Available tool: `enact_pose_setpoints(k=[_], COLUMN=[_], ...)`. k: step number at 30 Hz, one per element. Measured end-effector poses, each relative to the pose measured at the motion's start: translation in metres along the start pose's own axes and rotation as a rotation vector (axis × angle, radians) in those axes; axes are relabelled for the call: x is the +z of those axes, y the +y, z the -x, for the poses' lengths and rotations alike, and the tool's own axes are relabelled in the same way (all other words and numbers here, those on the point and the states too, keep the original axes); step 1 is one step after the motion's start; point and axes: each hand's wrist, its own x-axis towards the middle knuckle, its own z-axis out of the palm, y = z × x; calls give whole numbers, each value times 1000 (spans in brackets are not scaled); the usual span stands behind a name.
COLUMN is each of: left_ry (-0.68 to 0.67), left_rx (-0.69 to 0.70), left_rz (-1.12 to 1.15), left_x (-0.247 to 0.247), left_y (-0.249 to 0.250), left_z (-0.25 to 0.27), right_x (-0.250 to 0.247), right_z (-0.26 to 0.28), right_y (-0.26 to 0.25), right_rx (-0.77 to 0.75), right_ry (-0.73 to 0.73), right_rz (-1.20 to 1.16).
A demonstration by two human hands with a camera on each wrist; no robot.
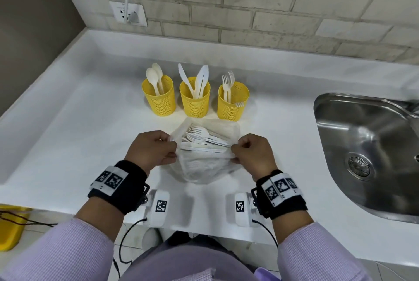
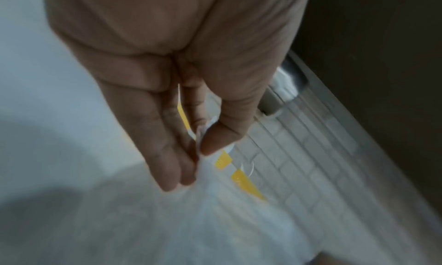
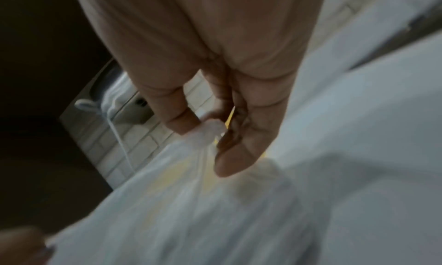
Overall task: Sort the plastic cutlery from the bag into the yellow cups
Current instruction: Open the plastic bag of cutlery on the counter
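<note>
Fingers [image 1: 169, 144] on bag [image 1: 204, 167] edges

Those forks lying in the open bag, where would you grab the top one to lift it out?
By its handle, reaching down from above through the mouth that the left hand and right hand pinch open. The top fork lies flat in the bag, tines toward the left, handle running right over the pile. A pinch across the handle's narrow sides would probably lift it without snagging the others.

Three perforated yellow cups [image 1: 195, 97] hold cream-white cutlery [image 1: 199, 81] on a white counter [image 1: 68, 122] beside pale brick-patterned wall tiles [image 1: 272, 9].
</note>
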Motion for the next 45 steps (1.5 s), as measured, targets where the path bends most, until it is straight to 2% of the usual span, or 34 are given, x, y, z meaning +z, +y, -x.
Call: enact_pose_setpoints(k=[4,8,11,13,16,18,21,23,24,26,29,31,33,35,36,37,39,40,43,45], left_ry=[-107,-82,-109,-113,-19,72,145,164,170,195,244,225,173,91,50,17,-20,-4,94,127], left_rx=[-196,-371,-432,-416,-281,-181,9,129,153,227,385,369,268,60,-42,-115,-155,-122,101,247], left_rz=[462,807,892,882,596,312,-139,-374,-452,-582,-608,-437,-121,341,512,589,535,363,-370,-649], left_x=[-5,-8,-4,0,5,5,6,10,13,19,26,28,26,24,23,22,21,19,13,17], left_y=[-9,-11,-14,-15,-13,-13,-16,-16,-15,-12,-8,-6,-5,0,3,4,1,-2,-4,-3], left_z=[0,-8,-7,-4,2,-1,-13,-19,-21,-27,-28,-30,-32,-28,-23,-19,-19,-25,-36,-36], right_x=[2,4,14,18,13,10,15,20,22,26,27,26,23,17,13,10,8,8,12,17], right_z=[5,6,8,6,4,5,8,10,12,14,7,2,-10,-18,-18,-19,-21,-22,-22,-20], right_y=[2,3,7,15,15,7,6,13,16,20,21,23,29,33,33,35,36,37,28,21], right_rx=[265,487,553,556,534,430,222,56,-48,-206,-324,-260,-36,254,376,458,446,384,133,-48], right_ry=[-74,-80,-43,-121,-150,-122,38,79,87,103,162,179,114,-94,-120,-108,-91,-55,62,82], right_rz=[-631,-1141,-1279,-1292,-1195,-1019,-374,97,259,416,370,174,-249,-873,-1061,-1131,-1042,-930,-249,135])
